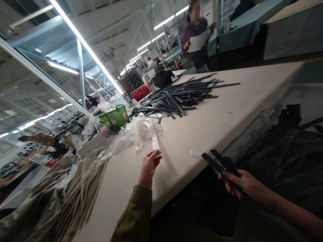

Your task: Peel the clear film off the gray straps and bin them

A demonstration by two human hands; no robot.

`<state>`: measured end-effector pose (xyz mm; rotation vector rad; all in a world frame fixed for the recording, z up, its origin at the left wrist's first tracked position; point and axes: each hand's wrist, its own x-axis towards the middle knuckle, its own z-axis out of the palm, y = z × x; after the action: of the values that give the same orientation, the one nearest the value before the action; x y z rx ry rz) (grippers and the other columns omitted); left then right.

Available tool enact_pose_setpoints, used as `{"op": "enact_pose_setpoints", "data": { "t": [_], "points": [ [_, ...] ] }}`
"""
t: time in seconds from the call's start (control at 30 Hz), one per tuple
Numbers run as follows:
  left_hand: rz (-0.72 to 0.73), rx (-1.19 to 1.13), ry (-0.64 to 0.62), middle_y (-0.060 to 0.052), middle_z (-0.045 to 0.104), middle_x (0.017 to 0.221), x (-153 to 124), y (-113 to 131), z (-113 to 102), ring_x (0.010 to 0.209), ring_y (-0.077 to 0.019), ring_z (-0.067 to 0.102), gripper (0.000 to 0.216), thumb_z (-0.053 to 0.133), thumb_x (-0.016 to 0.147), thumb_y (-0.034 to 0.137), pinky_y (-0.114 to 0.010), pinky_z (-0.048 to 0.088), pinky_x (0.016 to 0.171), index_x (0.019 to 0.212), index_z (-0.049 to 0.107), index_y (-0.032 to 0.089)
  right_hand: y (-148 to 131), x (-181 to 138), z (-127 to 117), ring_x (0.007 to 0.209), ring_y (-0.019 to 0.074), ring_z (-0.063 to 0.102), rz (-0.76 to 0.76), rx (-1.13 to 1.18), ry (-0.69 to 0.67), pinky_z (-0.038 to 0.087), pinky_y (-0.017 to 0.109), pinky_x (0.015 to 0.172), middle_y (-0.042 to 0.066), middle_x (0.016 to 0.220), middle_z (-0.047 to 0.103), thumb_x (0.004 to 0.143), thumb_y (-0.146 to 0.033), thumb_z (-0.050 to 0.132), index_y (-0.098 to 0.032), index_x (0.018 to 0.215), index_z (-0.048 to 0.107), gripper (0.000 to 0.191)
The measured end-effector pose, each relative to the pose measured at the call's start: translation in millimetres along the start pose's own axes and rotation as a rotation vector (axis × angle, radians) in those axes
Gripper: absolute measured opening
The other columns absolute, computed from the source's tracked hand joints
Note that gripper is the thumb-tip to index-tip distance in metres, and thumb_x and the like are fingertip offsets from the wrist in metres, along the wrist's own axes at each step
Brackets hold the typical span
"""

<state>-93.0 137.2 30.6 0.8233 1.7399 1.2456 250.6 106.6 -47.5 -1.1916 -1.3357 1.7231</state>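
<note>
Over the near part of the pale table (202,131), my left hand (149,165) is closed, pinching the end of a thin white strip (155,142). That strip lies toward a heap of crumpled translucent plastic strips (141,129). My right hand (238,185) is wrapped round several dark flat strips (213,160), just off the table's near edge. Their ends fan slightly apart and point up and left. A small clear plastic piece (195,153) lies on the table close to their tips.
A large pile of dark strips (174,97) covers the table's far part. A green basket (114,117) and a red crate (140,92) stand beyond its left edge. Long tan strips (80,191) hang at the left. A co-worker (198,40) stands behind the table holding something pale.
</note>
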Motion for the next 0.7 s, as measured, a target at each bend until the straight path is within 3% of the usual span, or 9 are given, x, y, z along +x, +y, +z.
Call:
{"op": "enact_pose_setpoints", "data": {
  "t": [0.1, 0.17, 0.3, 0.4, 0.53, 0.7],
  "points": [
    [-0.078, -0.23, -0.036, -0.006, 0.075, 0.09, -56.1, -28.7, 13.2, 0.07, -0.0124, 0.07, 0.044, 0.085, 0.061, 0.049, -0.019, 0.05, 0.058, 0.085, 0.068, 0.017, -4.9, -10.1, 9.9, 0.036, 0.0109, 0.05, 0.042, -0.021, -0.08, 0.036, 0.023, 0.039, 0.001, 0.052, 0.064, 0.074, -0.08, 0.059, -0.016, 0.082, 0.067, 0.065],
    [-0.204, -0.477, -0.036, -0.002, 0.073, 0.081, -90.9, -46.6, 25.3, 0.064, -0.0106, 0.068, 0.042, 0.091, 0.055, 0.04, -0.018, 0.05, 0.055, 0.081, 0.067, 0.017, -5.4, -21.2, 18.3, 0.036, 0.0096, 0.049, 0.084, -0.033, -0.147, 0.034, 0.021, 0.038, 0.001, 0.053, 0.064, 0.075, -0.08, 0.058, -0.016, 0.084, 0.065, 0.065],
    [-0.362, -0.765, -0.068, 0.002, 0.07, 0.074, -139.8, -69.1, 48.0, 0.063, -0.009, 0.068, 0.037, 0.093, 0.054, 0.029, -0.017, 0.053, 0.059, 0.077, 0.067, 0.017, -4.8, -49.3, 33.4, 0.037, 0.0087, 0.05, 0.13, -0.079, -0.244, 0.033, 0.02, 0.039, 0.001, 0.057, 0.065, 0.079, -0.079, 0.056, -0.016, 0.086, 0.064, 0.064],
    [-0.403, -0.762, -0.169, 0.0, 0.071, 0.078, -156.5, -74.7, 56.8, 0.068, -0.0105, 0.069, 0.035, 0.092, 0.058, 0.032, -0.019, 0.055, 0.064, 0.077, 0.069, 0.016, -7.6, -61.3, 37.5, 0.04, 0.0091, 0.051, 0.116, -0.067, -0.217, 0.036, 0.021, 0.041, 0.002, 0.062, 0.067, 0.081, -0.075, 0.057, -0.015, 0.087, 0.066, 0.061],
    [-0.378, -0.635, -0.297, -0.007, 0.074, 0.086, -165.2, -76.8, 60.5, 0.076, -0.0144, 0.069, 0.035, 0.089, 0.063, 0.039, -0.022, 0.055, 0.068, 0.08, 0.072, 0.013, -13.8, -51.6, 38.0, 0.041, 0.0134, 0.051, 0.05, -0.009, -0.16, 0.045, 0.028, 0.049, -0.003, 0.045, 0.056, 0.084, -0.071, 0.058, -0.016, 0.089, 0.07, 0.056],
    [-0.326, -0.511, -0.33, -0.008, 0.074, 0.081, -169.5, -85.9, 63.4, 0.073, -0.0145, 0.066, 0.035, 0.086, 0.066, 0.041, -0.023, 0.051, 0.067, 0.08, 0.074, 0.012, -26.3, -20.7, 51.8, 0.039, 0.012, 0.047, 0.008, -0.124, -0.288, 0.039, 0.024, 0.044, -0.005, 0.043, 0.051, 0.082, -0.073, 0.054, -0.012, 0.097, 0.07, 0.065]
  ]
}}
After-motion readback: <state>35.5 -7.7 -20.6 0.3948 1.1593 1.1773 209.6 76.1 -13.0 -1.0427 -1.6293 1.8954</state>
